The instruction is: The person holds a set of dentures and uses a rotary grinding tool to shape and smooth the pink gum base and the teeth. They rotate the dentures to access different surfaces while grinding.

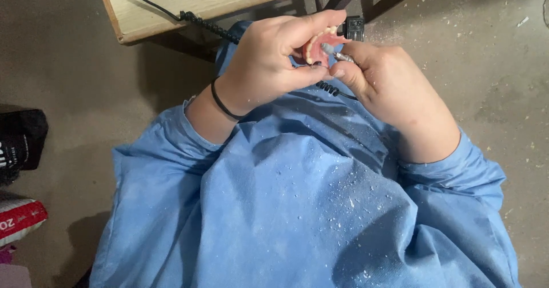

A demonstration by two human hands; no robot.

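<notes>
— Above the lap: left hand [269, 65] pinches a pink denture [316, 48]; right hand [389, 82] grips a burr [337, 54] on it.
— Surroundings?
— Coiled cord [211, 26] beneath, bench [189, 2] beyond, dusty gown [297, 208] near.

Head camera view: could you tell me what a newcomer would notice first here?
Top centre, the left hand grips a pink denture with pale teeth, while the right hand puts a slim metal rotary tool against it. Below, a blue gown speckled with white dust fills the frame.
</notes>
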